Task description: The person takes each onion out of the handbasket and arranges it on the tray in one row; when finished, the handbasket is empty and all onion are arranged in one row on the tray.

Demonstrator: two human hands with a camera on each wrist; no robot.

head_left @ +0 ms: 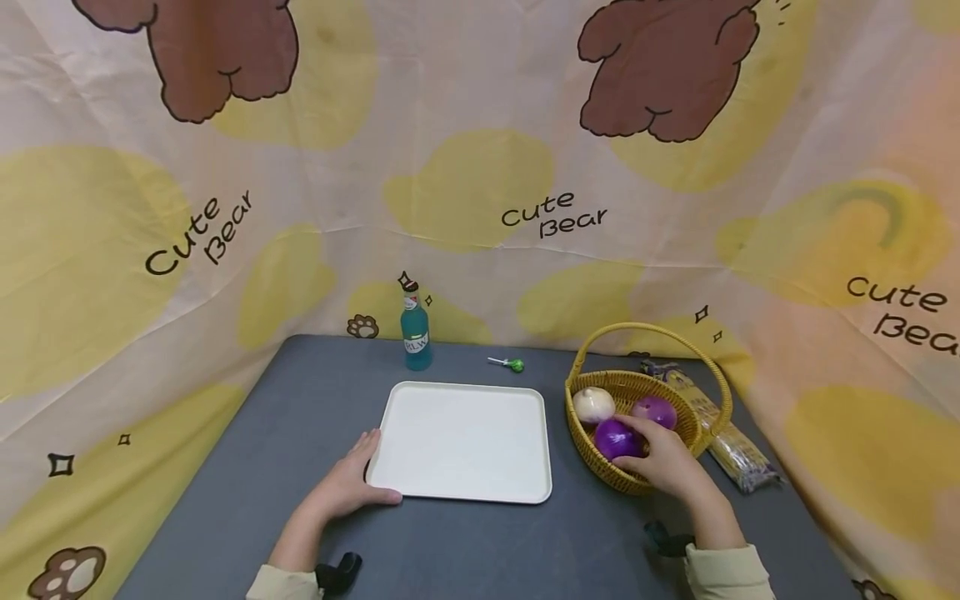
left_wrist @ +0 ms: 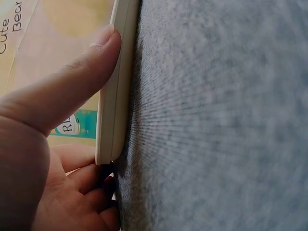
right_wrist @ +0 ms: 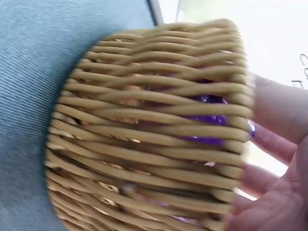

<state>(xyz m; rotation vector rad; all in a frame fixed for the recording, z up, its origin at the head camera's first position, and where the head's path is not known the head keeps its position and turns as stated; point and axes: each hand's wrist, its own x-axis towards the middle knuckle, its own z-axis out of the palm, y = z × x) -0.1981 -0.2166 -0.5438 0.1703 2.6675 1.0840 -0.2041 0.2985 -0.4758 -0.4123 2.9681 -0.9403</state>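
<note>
My right hand (head_left: 663, 457) reaches over the front rim of a yellow wicker basket (head_left: 576, 429). Its thumb and fingers grip a shiny purple ball (head_left: 615, 438) inside; in the right wrist view, the woven wall (right_wrist: 144, 110) hides most of this ball. Beside it in the basket lie a whitish bulb (head_left: 594, 405) and a second purple ball (head_left: 655, 411). A white rectangular tray (head_left: 461, 442) lies flat left of the basket. At its near left corner rests my left hand (head_left: 348, 483), thumb along the front edge, fingers extended along the left side.
Behind the tray stands a blue-green bottle (head_left: 416, 333), with a green lollipop (head_left: 513, 365) lying to its right. A long clear packet (head_left: 738, 454) lies right of the basket, whose tall handle (head_left: 651, 327) arches overhead. A printed cloth (head_left: 450, 192) hangs behind the grey table (head_left: 480, 550).
</note>
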